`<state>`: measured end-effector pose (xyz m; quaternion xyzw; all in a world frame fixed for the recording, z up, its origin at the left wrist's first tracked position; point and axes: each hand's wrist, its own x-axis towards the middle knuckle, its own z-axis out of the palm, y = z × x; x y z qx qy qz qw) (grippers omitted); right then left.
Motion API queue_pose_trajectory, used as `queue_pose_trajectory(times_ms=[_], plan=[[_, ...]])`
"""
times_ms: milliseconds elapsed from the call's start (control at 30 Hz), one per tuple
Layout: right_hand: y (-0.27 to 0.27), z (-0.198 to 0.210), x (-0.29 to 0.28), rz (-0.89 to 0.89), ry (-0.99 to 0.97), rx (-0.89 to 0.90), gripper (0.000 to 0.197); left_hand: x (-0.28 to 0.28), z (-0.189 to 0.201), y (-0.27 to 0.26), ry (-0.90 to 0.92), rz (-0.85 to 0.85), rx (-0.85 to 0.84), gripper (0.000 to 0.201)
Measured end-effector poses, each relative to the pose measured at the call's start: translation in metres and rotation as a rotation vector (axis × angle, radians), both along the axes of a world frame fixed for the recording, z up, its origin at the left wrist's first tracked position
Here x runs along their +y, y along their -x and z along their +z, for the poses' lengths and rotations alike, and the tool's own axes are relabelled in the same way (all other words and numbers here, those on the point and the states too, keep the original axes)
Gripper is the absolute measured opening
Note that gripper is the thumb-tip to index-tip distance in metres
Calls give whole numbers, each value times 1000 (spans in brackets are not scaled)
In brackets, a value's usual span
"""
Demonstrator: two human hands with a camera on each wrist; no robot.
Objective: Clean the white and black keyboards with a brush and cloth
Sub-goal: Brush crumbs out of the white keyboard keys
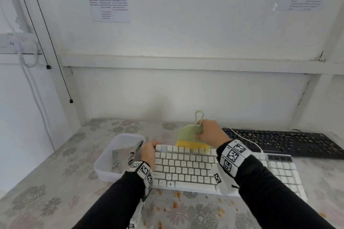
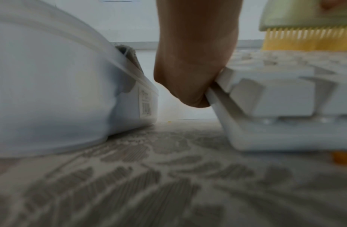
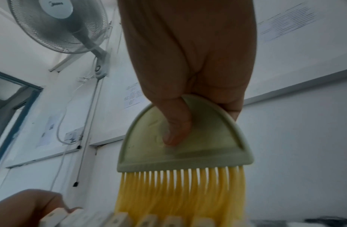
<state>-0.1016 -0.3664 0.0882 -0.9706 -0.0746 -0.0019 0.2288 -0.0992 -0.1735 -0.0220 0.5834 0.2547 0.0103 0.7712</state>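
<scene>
The white keyboard (image 1: 186, 165) lies in front of me on the flowered tablecloth. My left hand (image 1: 151, 146) grips its far left corner, with the palm (image 2: 192, 64) against the keyboard's end (image 2: 275, 99). My right hand (image 1: 200, 129) holds a pale green brush (image 1: 188, 134) by its half-round back, thumb (image 3: 176, 130) pressed on the face. The yellow bristles (image 3: 178, 198) touch the top row of keys. The black keyboard (image 1: 283, 142) lies behind on the right, strewn with crumbs. A grey cloth (image 1: 124, 154) lies in a tub.
The translucent plastic tub (image 1: 104, 169) stands just left of the white keyboard, close to my left hand. Orange crumbs (image 1: 176, 204) lie on the tablecloth in front of the keyboard. A white cable (image 1: 247, 140) runs over the black keyboard. A wall fan (image 3: 60, 26) hangs overhead.
</scene>
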Motion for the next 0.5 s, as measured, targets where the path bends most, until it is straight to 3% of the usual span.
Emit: queue_pose_trajectory(times_ms=[300, 500], plan=[[6, -3, -89, -165, 0, 51, 48, 0, -3, -1, -49, -13, -22, 31], [7, -5, -148, -268, 57, 55, 38, 1, -5, -4, -31, -2, -7, 27]])
